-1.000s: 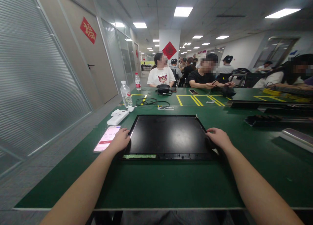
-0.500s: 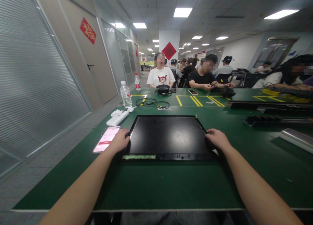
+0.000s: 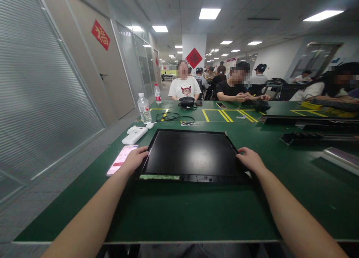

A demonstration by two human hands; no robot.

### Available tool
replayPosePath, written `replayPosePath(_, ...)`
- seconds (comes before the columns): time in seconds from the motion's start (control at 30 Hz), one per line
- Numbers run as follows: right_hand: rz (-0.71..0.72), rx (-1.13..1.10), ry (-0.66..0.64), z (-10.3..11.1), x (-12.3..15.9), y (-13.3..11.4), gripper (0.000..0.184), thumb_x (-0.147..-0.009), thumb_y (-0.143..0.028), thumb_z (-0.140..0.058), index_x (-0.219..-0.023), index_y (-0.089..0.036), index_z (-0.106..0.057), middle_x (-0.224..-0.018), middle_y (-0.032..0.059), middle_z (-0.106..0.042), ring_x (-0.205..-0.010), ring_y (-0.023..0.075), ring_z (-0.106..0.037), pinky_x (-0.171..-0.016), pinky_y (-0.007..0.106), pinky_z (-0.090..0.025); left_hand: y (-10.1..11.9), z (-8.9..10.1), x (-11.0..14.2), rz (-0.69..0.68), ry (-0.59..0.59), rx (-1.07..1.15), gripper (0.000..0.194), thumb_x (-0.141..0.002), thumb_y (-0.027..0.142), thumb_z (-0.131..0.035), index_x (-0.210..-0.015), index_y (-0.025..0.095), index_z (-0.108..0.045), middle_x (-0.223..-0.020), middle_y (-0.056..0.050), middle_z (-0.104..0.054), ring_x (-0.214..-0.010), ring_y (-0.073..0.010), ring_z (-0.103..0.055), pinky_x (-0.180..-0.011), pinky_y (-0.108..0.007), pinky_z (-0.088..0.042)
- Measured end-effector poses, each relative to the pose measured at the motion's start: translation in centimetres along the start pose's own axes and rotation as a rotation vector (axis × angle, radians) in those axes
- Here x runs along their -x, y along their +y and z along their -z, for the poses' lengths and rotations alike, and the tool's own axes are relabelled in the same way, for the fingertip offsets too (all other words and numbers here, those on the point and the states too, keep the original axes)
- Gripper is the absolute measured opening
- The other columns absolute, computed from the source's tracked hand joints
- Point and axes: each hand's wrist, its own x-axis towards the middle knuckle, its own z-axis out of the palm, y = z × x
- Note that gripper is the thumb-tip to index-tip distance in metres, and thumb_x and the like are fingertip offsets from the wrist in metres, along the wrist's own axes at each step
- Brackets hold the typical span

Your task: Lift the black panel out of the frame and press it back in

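Note:
A black flat display panel (image 3: 190,151) with a dark frame is in front of me at the green table (image 3: 185,216). A green circuit strip (image 3: 159,177) runs along the left part of its near edge. My left hand (image 3: 136,158) is closed on the panel's left edge, fingers on the rim. On the opposite side my right hand (image 3: 250,159) grips the right edge, with its thumb and fingers round the frame. The undersides of the edges, and some fingertips, are hidden. Beside my left hand lies a phone with a lit screen (image 3: 119,161).
Beyond the phone are a white device (image 3: 135,135), a water bottle (image 3: 144,109) and a black cable (image 3: 175,117). Dark long bars (image 3: 308,120) and a silver-edged piece (image 3: 342,160) lie at right. Several people sit across the table, one in a black shirt (image 3: 230,88).
The panel's far edge has risen slightly and the panel looks a little tilted or lifted. Both hands stay on its sides. The black-shirted person's hands have shifted.

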Motion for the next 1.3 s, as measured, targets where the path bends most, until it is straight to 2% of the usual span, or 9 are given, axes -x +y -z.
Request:
replayPosePath(0.17, -0.011, 0.006, 0.012, 0.0, -0.1, 0.1, 0.027, -0.081, -0.032, -0.065, -0.104, -0.022, -0.076, -0.081, 0.0052, -0.074, -0.071, 0.0204, -0.068, -0.059, 0.028, -0.046, 2.2, 0.2, 1.0, 0.362, -0.019, 0.533, 0.050, -0.089, 0.018, -0.067, -0.139, 0.018, -0.069, -0.098, -0.008, -0.084, -0.077, -0.0224, -0.079, -0.072, -0.032, -0.063)
replayPosePath(0.27, -0.013, 0.005, 0.013, 0.0, -0.1, 0.2, 0.028, -0.080, -0.032, -0.065, -0.105, -0.022, -0.076, -0.082, 0.0055, -0.074, -0.069, 0.0205, -0.068, -0.058, 0.028, -0.046, 3.2, 0.3, 1.5, 0.423, -0.033, 0.671, 0.053, -0.093, 0.015, -0.065, -0.146, 0.018, -0.063, -0.089, -0.007, -0.084, -0.065, -0.0187, -0.076, -0.061, -0.027, -0.062)
replayPosePath(0.53, -0.022, 0.017, 0.006, 0.2, -0.1, 0.1, 0.030, -0.081, -0.033, -0.063, -0.106, -0.022, -0.076, -0.085, 0.0064, -0.075, -0.074, 0.0219, -0.069, -0.060, 0.029, -0.046, 3.9, 0.1, 1.5, 0.465, -0.032, 0.772, 0.058, -0.096, 0.013, -0.061, -0.153, 0.019, -0.055, -0.084, -0.005, -0.083, -0.056, -0.0159, -0.073, -0.050, -0.023, -0.057)
replayPosePath(0.7, -0.018, 0.016, 0.000, 0.2, 0.1, 0.0, 0.031, -0.082, -0.034, -0.063, -0.108, -0.022, -0.076, -0.087, 0.0068, -0.075, -0.077, 0.0219, -0.070, -0.061, 0.029, -0.047, 3.7, -0.1, 1.2, 0.444, -0.121, 0.836, 0.058, -0.100, 0.016, -0.055, -0.157, 0.025, -0.049, -0.095, -0.005, -0.084, -0.064, -0.0201, -0.078, -0.052, -0.027, -0.060)
replayPosePath(0.8, -0.020, 0.017, -0.002, 0.2, 0.1, -0.1, 0.030, -0.082, -0.032, -0.063, -0.107, -0.021, -0.076, -0.087, 0.0070, -0.075, -0.076, 0.0216, -0.069, -0.061, 0.029, -0.047, 3.3, -0.3, 1.1, 0.434, -0.126, 0.891, 0.060, -0.097, 0.016, -0.064, -0.155, 0.021, -0.050, -0.097, -0.007, -0.084, -0.066, -0.0205, -0.079, -0.057, -0.028, -0.063)
replayPosePath(0.9, -0.018, 0.019, -0.008, 0.1, 0.0, 0.0, 0.030, -0.082, -0.031, -0.063, -0.108, -0.021, -0.076, -0.085, 0.0062, -0.075, -0.076, 0.0213, -0.069, -0.061, 0.028, -0.047, 2.8, -0.4, 0.9, 0.412, -0.148, 0.945, 0.073, -0.090, 0.014, -0.074, -0.157, 0.019, -0.045, -0.096, -0.008, -0.083, -0.064, -0.0208, -0.079, -0.058, -0.028, -0.064)
replayPosePath(1.07, -0.008, 0.029, 0.008, 0.1, 0.0, 0.0, 0.031, -0.082, -0.031, -0.063, -0.108, -0.021, -0.076, -0.087, 0.0068, -0.075, -0.080, 0.0222, -0.069, -0.062, 0.028, -0.046, 2.0, -0.3, 0.9, 0.400, -0.160, 0.902, 0.103, -0.081, 0.002, -0.077, -0.167, 0.027, -0.026, -0.082, -0.004, -0.081, -0.049, -0.0221, -0.073, -0.045, -0.031, -0.060)
replayPosePath(1.17, -0.007, 0.028, 0.006, 0.1, 0.0, 0.0, 0.031, -0.082, -0.031, -0.063, -0.108, -0.021, -0.076, -0.087, 0.0065, -0.075, -0.079, 0.0220, -0.069, -0.063, 0.029, -0.046, 1.9, -0.3, 1.0, 0.386, -0.189, 0.913, 0.101, -0.077, 0.001, -0.080, -0.164, 0.025, -0.035, -0.078, -0.004, -0.081, -0.050, -0.0231, -0.074, -0.046, -0.031, -0.060)
replayPosePath(1.3, -0.009, 0.019, -0.003, 0.1, 0.1, 0.0, 0.032, -0.081, -0.031, -0.062, -0.109, -0.021, -0.076, -0.086, 0.0063, -0.075, -0.078, 0.0224, -0.069, -0.065, 0.030, -0.048, 2.2, -0.3, 1.2, 0.410, -0.195, 0.874, 0.079, -0.074, 0.008, -0.087, -0.147, 0.017, -0.058, -0.077, -0.007, -0.081, -0.055, -0.0252, -0.076, -0.049, -0.030, -0.062)
